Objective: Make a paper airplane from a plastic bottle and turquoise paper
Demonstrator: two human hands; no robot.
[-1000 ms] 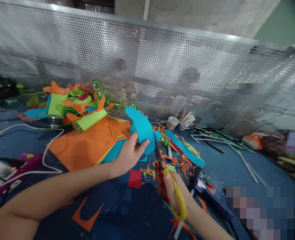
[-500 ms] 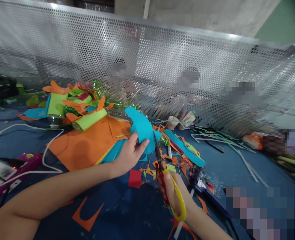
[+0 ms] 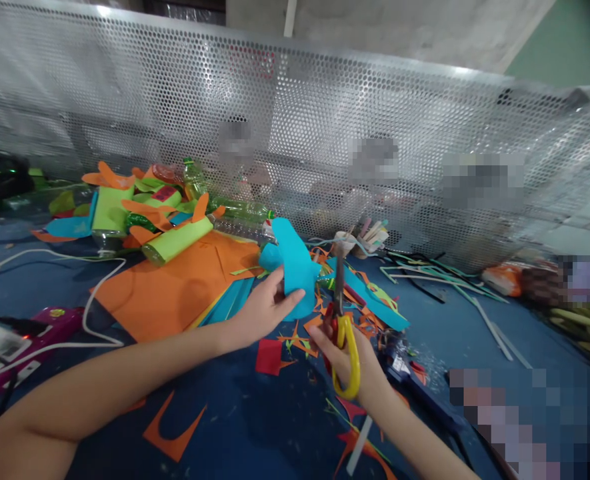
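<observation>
My left hand [image 3: 262, 312] pinches a curved piece of blue paper [image 3: 292, 263] and holds it up above the blue table [image 3: 255, 427]. My right hand [image 3: 357, 367] grips scissors [image 3: 342, 320] with yellow and red handles. Their blades point up and away, just right of the blue paper and apart from its edge. Orange, red and green paper scraps [image 3: 299, 343] lie on the table under both hands.
A large orange sheet [image 3: 169, 287] lies left of my hands, with paper-wrapped plastic bottles [image 3: 175, 240] behind it. A white cable [image 3: 89, 300] and a pink device [image 3: 19, 340] sit at the left. Cups of sticks [image 3: 362, 240] stand before a perforated metal screen [image 3: 325, 133]. Paper strips [image 3: 495, 327] lie at the right.
The scissors have swung upright and come away from the blue paper's edge. My left hand has turned the blue paper slightly and moved it a little to the right.
</observation>
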